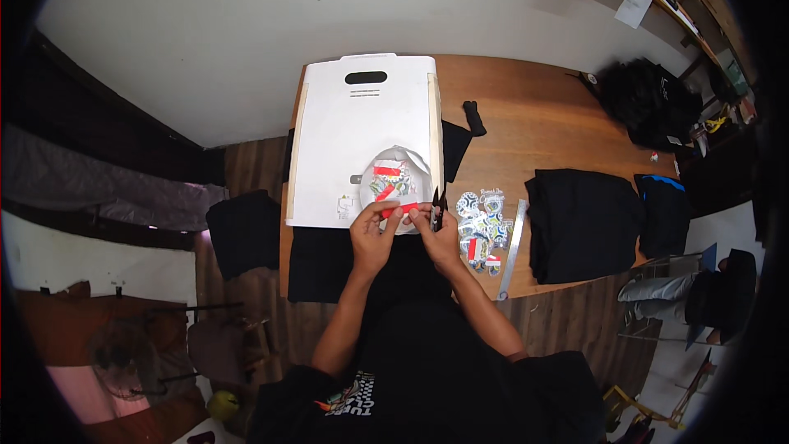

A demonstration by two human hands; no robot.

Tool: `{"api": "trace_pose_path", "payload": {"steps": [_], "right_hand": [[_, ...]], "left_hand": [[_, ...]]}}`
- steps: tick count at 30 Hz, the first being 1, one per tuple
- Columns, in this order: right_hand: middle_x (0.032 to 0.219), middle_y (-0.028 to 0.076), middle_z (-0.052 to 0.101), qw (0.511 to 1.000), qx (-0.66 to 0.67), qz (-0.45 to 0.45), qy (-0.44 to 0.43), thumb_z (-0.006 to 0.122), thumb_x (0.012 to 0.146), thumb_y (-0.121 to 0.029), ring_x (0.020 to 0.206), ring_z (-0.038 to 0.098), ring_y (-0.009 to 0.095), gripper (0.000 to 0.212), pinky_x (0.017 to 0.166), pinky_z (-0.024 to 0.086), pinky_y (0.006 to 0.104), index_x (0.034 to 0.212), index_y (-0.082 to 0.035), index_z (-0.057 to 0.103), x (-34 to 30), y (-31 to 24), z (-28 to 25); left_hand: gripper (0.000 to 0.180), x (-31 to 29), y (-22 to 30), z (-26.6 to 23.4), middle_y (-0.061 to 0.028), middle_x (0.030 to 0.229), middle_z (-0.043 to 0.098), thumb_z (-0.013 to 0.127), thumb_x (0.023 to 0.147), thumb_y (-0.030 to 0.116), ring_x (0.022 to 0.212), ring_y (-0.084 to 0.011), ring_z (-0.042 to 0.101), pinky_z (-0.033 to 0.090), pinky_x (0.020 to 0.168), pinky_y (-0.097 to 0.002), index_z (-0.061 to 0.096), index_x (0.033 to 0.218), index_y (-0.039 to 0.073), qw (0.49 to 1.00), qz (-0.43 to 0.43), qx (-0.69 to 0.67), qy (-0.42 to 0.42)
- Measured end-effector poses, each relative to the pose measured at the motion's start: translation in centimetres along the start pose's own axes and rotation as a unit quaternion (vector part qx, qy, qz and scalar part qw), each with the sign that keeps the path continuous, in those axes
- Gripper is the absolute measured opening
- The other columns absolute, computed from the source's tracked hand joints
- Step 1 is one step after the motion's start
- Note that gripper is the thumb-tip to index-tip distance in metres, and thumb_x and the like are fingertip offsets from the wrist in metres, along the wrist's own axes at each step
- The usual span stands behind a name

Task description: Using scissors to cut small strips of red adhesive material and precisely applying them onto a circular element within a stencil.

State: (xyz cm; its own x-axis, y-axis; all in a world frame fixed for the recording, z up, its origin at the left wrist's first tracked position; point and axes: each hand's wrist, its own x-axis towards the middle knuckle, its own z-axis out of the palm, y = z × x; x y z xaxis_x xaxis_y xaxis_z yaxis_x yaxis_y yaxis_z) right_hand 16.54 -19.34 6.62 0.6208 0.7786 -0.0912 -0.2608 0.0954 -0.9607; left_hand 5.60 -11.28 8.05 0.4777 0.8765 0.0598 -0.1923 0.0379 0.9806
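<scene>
Down at the table's near edge, both forearms reach forward from the lower frame and the hands meet close together. The left hand (374, 234) pinches the lower edge of a printed transfer sheet (393, 181), a whitish film with red and multicoloured designs, its fingers closed on it. The right hand (440, 234) sits just beside it, fingers closed round a pair of dark scissors (436, 210) whose blades point up at the sheet's right edge; whether the blades are open is too small to tell. The sheet lies partly over a white board (362, 131) with a slot handle, which rests on a black garment (329, 263) spread on the wooden table (526, 115). Just right of the hands lies a cluster of cut-out printed designs (483, 226), next to a metal ruler (513, 251). Farther right are folded black garments (583, 222), and a black bag (649, 103) sits at the far corner. Behind the table is a pale wall; left of it, dark wood flooring.
</scene>
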Motion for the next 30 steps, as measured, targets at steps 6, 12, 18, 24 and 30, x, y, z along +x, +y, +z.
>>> {"api": "trace_pose_path", "payload": {"steps": [6, 12, 18, 24, 30], "right_hand": [[0.083, 0.002, 0.057, 0.992, 0.057, 0.039, -0.108, 0.038, 0.109, -0.031, 0.059, 0.040, 0.007, 0.036, 0.058, 0.036, 0.0219, 0.121, -0.002, 0.056, -0.7, 1.9, -2.3], [0.067, 0.000, 0.043, 0.983, 0.088, 0.096, -0.129, 0.029, 0.111, -0.038, 0.054, 0.038, 0.009, 0.041, 0.051, 0.030, 0.0210, 0.112, -0.004, 0.053, -2.5, 0.0, -1.6], [0.059, -0.004, 0.031, 0.976, 0.132, 0.072, -0.160, 0.032, 0.110, -0.040, 0.045, 0.025, 0.006, 0.041, 0.045, 0.023, 0.0227, 0.104, -0.005, 0.051, -3.1, 0.7, -1.2], [0.059, -0.006, 0.030, 0.974, 0.160, 0.077, -0.139, 0.036, 0.110, -0.037, 0.046, 0.023, 0.005, 0.037, 0.045, 0.022, 0.0232, 0.103, -0.004, 0.052, -3.5, 0.8, -0.8], [0.058, -0.006, 0.029, 0.976, 0.156, 0.071, -0.133, 0.037, 0.110, -0.037, 0.046, 0.023, 0.004, 0.037, 0.046, 0.022, 0.0231, 0.103, -0.003, 0.052, -3.5, 0.8, -0.8]], "left_hand": [[0.022, 0.3, -0.6, -1.1, -0.0075, 0.101, 0.065, 0.063, 0.095, -0.004, 0.093, -0.0116, 0.062, 0.050, 0.086, -0.0240, 0.066, 0.116, -0.008, 1.000, -0.007, 0.026, 0.002], [0.033, 0.2, 0.6, -0.9, -0.0083, 0.100, 0.064, 0.065, 0.093, -0.006, 0.098, -0.0111, 0.059, 0.046, 0.089, -0.0231, 0.063, 0.126, -0.008, 1.000, 0.001, 0.019, -0.014], [0.033, 0.0, 1.4, -0.4, -0.0083, 0.100, 0.064, 0.066, 0.092, -0.007, 0.097, -0.0113, 0.059, 0.047, 0.089, -0.0237, 0.064, 0.125, -0.008, 1.000, 0.024, 0.016, -0.012], [0.036, 0.1, 1.9, -0.2, -0.0089, 0.104, 0.065, 0.066, 0.092, -0.007, 0.098, -0.0108, 0.060, 0.047, 0.088, -0.0233, 0.062, 0.127, -0.009, 0.999, 0.046, 0.024, -0.016], [0.036, 0.1, 2.4, -0.1, -0.0087, 0.105, 0.064, 0.066, 0.092, -0.007, 0.098, -0.0109, 0.059, 0.047, 0.089, -0.0235, 0.062, 0.128, -0.009, 0.999, 0.038, 0.019, -0.016]]}}
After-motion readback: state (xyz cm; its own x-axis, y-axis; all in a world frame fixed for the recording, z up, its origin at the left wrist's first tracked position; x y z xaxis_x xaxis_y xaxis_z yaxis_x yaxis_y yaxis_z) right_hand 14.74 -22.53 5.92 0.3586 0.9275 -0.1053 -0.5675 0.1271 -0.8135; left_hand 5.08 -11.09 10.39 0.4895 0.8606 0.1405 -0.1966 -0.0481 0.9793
